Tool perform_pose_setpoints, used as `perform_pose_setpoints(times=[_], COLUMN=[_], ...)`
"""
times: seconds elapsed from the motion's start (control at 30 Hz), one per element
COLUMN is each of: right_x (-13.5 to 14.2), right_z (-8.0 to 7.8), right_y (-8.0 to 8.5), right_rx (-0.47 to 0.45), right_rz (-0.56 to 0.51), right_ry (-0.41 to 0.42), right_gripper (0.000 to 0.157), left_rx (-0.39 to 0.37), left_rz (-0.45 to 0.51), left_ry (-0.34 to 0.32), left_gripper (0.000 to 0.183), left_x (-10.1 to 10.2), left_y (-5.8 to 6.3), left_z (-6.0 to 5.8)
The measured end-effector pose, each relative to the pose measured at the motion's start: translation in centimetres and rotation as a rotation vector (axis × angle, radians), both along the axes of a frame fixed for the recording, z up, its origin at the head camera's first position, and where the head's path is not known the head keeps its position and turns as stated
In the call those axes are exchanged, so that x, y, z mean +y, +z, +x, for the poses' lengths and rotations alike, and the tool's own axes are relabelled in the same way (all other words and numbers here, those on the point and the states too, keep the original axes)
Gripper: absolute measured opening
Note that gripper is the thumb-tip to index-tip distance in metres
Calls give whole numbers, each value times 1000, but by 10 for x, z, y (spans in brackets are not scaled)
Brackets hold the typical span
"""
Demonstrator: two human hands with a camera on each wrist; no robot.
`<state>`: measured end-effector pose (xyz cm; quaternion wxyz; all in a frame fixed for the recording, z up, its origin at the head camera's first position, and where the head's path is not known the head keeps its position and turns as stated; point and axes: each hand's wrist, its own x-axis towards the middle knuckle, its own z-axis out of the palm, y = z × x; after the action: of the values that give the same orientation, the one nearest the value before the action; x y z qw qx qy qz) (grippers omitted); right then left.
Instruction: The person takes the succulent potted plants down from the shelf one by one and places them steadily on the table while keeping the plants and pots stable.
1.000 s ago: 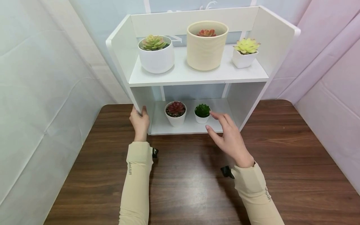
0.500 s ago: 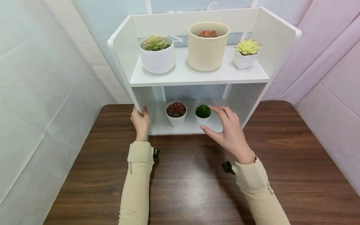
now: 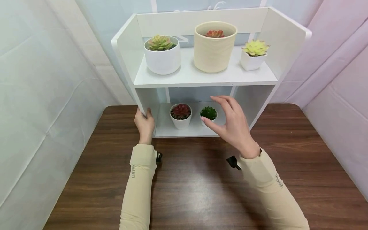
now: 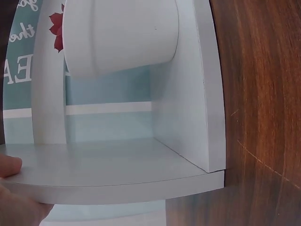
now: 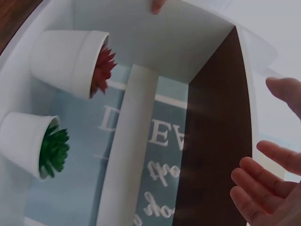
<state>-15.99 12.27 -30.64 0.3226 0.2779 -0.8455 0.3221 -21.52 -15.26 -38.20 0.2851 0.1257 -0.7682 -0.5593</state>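
Observation:
On the left, my left hand (image 3: 145, 127) grips the side panel of a white shelf (image 3: 205, 85), thumb on the inner face. The left wrist view shows that thumb (image 4: 9, 165) at the panel's edge. My right hand (image 3: 235, 127) is raised before the lower compartment, holding nothing, its fingers and thumb spread apart. In the head view it partly overlaps a small green succulent (image 3: 208, 112) in a white pot; the right wrist view shows the hand apart from it. Left of that stands a dark red succulent (image 3: 181, 111) in a larger white pot (image 3: 181, 124).
Along the top board stand a round white pot (image 3: 162, 60) with a green succulent, a tall cream pot (image 3: 214, 54) with a red one, and a square white pot (image 3: 253, 62) with a yellow-green one. The shelf stands on a dark wooden table (image 3: 187, 191).
My right hand has risen from beside the green succulent to just below the upper board's front edge. The left hand keeps its grip on the panel.

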Motion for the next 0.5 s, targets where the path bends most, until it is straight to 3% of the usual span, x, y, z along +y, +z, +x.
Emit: perform_pose_setpoints(times=[0.5], right_x=[-27], right_z=[-6], right_y=[35], right_rx=[54], right_rz=[-67], right_ry=[48], right_gripper=[49], left_rx=[29], left_rz=[-31], left_ry=[-16], left_gripper=[33], left_x=[-2], left_y=[-4], left_z=[-1])
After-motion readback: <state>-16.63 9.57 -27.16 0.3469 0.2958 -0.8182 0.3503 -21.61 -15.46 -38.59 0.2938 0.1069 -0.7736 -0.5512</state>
